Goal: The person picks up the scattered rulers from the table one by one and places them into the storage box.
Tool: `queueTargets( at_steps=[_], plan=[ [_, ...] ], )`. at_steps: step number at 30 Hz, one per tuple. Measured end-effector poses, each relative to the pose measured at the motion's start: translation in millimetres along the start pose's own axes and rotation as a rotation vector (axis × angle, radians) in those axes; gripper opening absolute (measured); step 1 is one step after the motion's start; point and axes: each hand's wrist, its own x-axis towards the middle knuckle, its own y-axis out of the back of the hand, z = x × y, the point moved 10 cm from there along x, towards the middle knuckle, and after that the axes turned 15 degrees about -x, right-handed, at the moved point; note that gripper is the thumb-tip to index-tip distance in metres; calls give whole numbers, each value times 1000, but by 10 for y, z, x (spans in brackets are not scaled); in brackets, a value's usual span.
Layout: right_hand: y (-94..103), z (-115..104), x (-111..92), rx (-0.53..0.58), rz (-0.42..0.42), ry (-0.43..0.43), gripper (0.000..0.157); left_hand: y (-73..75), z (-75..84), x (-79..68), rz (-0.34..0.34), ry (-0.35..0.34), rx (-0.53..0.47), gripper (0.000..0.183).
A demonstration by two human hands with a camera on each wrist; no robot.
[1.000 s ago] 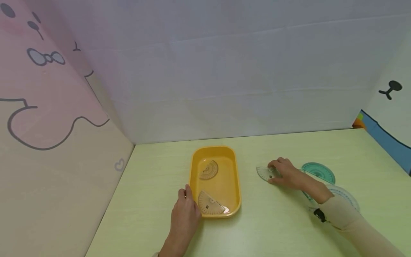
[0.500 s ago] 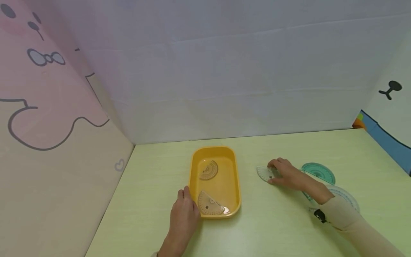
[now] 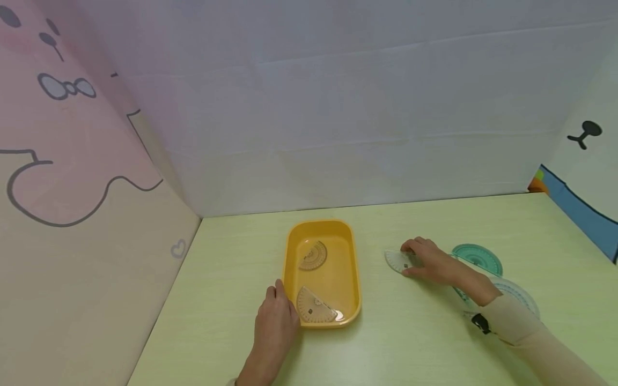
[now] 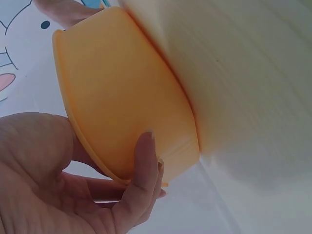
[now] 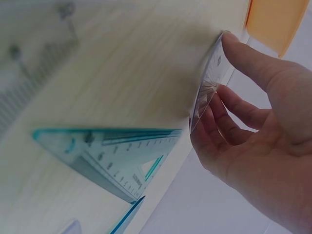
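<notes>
Yellow plastic tray (image 3: 337, 276), one: on the table (image 3: 232, 257), rim clamped in the left hand's (image 3: 276, 321) fingers; smaller clear protractor (image 3: 315, 257) and larger clear protractor (image 3: 314, 308) inside, apart.
Third clear protractor (image 3: 396, 260): right of tray, edges pinched between the right hand's (image 3: 429, 262) thumb and fingers.
Green protractor (image 3: 480, 257): near right forearm.

Pale yellow-green flat counter (image 3: 232, 252), faint grain, up against creased greyish-white sheet backdrop (image 3: 338, 123). Lt. side: pink-and-beige printed panel (image 3: 87, 139) w/ grey outlines, incl. bow-tie shape (image 3: 70, 87) & small grey heart (image 3: 178, 248) nr. counter edge. Rt. side: white printed panel (image 3: 579, 169) w/ blk. nose-and-mouth mark (image 3: 591, 128), dark-edged blue patch (image 3: 584, 214), small orange patch (image 3: 537, 185) nr. back corner.
</notes>
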Motion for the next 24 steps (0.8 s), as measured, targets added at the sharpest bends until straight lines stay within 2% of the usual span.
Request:
queueTargets(
  at_steps=[11,24],
  plan=[
    [0,-8,4,7,-17,9,44,-12,-26,12,-20,35,-6,15],
    [11,2,10,27,4,18,42,-48,-39,9,-9,20,-23,15]
  ],
)
